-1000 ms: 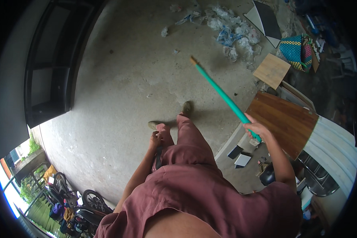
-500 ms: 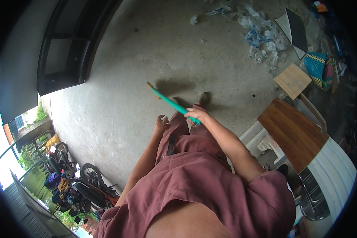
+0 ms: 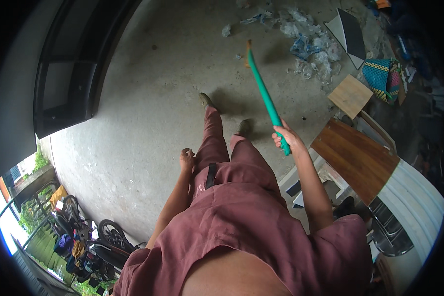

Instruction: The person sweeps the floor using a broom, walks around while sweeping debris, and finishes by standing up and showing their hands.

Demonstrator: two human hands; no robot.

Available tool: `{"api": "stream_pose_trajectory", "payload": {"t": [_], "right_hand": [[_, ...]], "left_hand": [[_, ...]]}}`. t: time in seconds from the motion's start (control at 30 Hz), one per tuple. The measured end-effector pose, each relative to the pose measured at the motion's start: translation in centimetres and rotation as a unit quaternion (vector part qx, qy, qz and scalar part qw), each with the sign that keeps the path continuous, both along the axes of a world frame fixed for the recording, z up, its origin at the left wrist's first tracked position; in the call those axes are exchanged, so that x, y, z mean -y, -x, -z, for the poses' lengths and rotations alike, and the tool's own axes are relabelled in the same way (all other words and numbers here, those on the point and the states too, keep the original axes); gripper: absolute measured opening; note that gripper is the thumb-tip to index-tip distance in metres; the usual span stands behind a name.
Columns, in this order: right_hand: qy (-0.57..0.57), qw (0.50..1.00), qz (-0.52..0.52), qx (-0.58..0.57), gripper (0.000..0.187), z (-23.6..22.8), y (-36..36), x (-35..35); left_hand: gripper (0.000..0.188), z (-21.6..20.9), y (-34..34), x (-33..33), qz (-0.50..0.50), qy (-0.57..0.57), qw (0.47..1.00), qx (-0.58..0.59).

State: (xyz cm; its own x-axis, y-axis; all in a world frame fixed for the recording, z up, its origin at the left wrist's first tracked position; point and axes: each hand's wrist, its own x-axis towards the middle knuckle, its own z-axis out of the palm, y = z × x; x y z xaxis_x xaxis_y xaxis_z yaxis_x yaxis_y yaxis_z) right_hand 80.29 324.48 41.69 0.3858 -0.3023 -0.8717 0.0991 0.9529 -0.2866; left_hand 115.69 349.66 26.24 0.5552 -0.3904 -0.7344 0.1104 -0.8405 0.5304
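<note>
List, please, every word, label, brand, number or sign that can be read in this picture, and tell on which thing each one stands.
None can be read.
Green stick in the right hand: no lettering visible.
Plastic bags: too small and crumpled to tell.
Motorbikes: too small and blurred to tell.

Reference: brown wooden panel (image 3: 355,160), 1. Left of panel: hands, 2, being left hand (image 3: 186,160) and right hand (image 3: 290,140); green stick (image 3: 268,99), 1; shoes (image 3: 205,100), 2. Just beyond panel: pale square board (image 3: 351,95), 1. Farther beyond: woven basket (image 3: 377,76), 1; plastic bags (image 3: 306,48), many, too jumbled to count. Panel's near right: pale ribbed sheet (image 3: 413,197), 1. Far left of panel: motorbike wheels (image 3: 114,235), 2 visible.
</note>
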Motion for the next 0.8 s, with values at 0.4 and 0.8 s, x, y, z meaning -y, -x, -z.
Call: {"api": "stream_pose_trajectory", "payload": {"t": [0.4, 0.8], "right_hand": [[-0.107, 0.962, 0.125, 0.218, 0.024, 9.0, -26.8, 20.3], [0.012, 0.992, 0.078, -0.098, 0.041, -0.7, -18.7, 16.4]], "left_hand": [[0.037, -6.6, -10.3, 22.9, 0.044, 0.018, 0.991, -0.122], [0.038, -3.2, -22.6, 29.6, 0.107, -0.050, 0.989, -0.091]]}}
